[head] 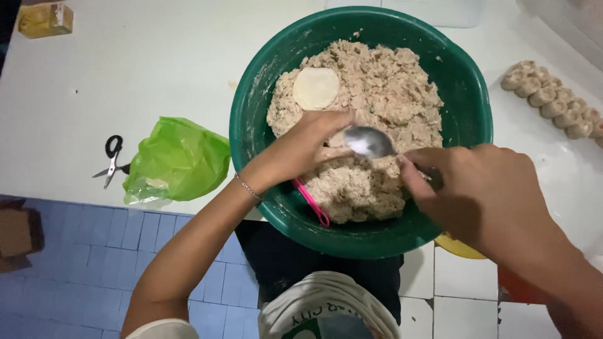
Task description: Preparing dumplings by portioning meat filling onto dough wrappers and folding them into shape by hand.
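My left hand (308,147) cups over the crumbly beige filling (377,81) in the round green plastic bowl (468,88); my right hand (483,188) pinches a shiny metal spoon (369,142).

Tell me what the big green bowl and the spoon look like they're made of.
The green bowl looks like plastic: even colour, dull sheen, thick rolled rim dusted with flour. The spoon, held in the right hand, looks like polished metal, probably steel, from its silvery reflective bowl.

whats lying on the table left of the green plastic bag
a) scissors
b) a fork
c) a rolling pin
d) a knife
a: a small pair of scissors with black handles lies on the white table, just left of the green plastic bag.
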